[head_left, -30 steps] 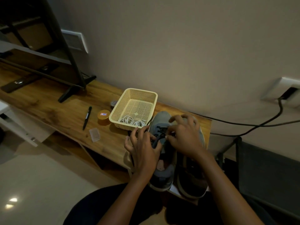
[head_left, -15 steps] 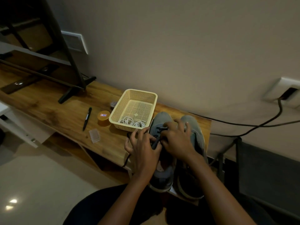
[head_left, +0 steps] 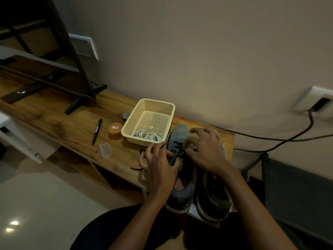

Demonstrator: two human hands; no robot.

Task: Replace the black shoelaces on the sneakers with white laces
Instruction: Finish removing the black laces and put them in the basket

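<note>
Head view: two sneakers (head_left: pixel 180 131) (head_left: pixel 214 201), one black lace (head_left: pixel 173 158) pinched by left hand (head_left: pixel 160 168) and right hand (head_left: pixel 207 150).

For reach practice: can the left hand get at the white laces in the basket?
Probably yes: the white laces lie uncovered in the basket beside the left hand, which grips the black lace.

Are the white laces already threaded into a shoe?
No, the white laces lie coiled in the basket.
</note>
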